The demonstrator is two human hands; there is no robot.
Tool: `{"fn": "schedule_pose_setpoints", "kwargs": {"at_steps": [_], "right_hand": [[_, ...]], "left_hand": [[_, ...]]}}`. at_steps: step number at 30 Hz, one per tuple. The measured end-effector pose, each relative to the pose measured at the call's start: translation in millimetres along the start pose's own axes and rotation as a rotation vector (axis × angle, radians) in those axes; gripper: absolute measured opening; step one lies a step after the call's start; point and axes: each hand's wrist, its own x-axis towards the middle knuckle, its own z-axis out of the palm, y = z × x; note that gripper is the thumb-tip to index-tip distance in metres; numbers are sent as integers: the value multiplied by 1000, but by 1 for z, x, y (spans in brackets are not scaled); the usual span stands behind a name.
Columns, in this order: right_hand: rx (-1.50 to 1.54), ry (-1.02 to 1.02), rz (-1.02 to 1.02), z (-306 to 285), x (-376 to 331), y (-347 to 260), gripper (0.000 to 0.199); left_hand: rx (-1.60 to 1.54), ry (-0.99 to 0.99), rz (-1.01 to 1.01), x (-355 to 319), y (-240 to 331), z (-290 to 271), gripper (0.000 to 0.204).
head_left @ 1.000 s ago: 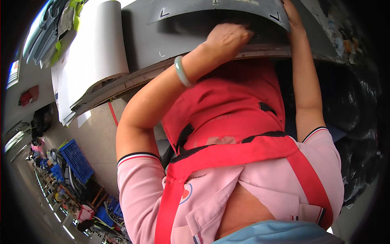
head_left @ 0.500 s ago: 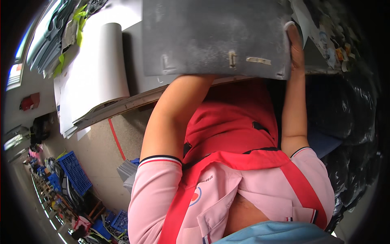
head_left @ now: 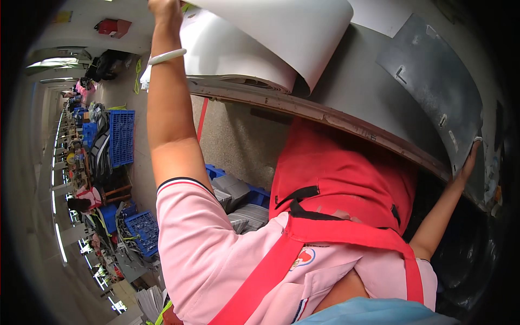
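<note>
My left hand (head_left: 164, 6) is stretched to the far left, at the top edge of the picture, beside a white sheet (head_left: 303, 32). Its fingers look curled, but what they hold is partly cut off. The sheet arches up in a broad curl over a rolled stack of white sheets (head_left: 233, 59). At the far right, my right hand (head_left: 469, 162) grips the near corner of a dark grey, scuffed board (head_left: 433, 81) with small slots. The board is tilted and rests on or just above the grey tabletop (head_left: 357, 86); which, I cannot tell.
The table's worn front edge (head_left: 325, 114) runs before my red apron. Below on the left, grey stacked pieces (head_left: 230, 192) lie by a blue crate (head_left: 257, 196). Black plastic bags (head_left: 460, 249) sit at the lower right. More blue crates (head_left: 122, 138) line the floor further left.
The grey board has moved from in front of me to the right, in my right hand. My left hand has come from behind the board to the far left. The white sheet's curl now reaches further right.
</note>
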Motion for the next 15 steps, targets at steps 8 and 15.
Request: {"fn": "schedule_pose_setpoints", "kwargs": {"at_steps": [8,15], "right_hand": [[-62,98,69,-19,-8,-26,70],[-36,-176,215,72,-14,-24,60]], "left_hand": [[78,256,-749,-104,-151,-144,18],[1003,302,-235,-128,-138,-170,82]]}}
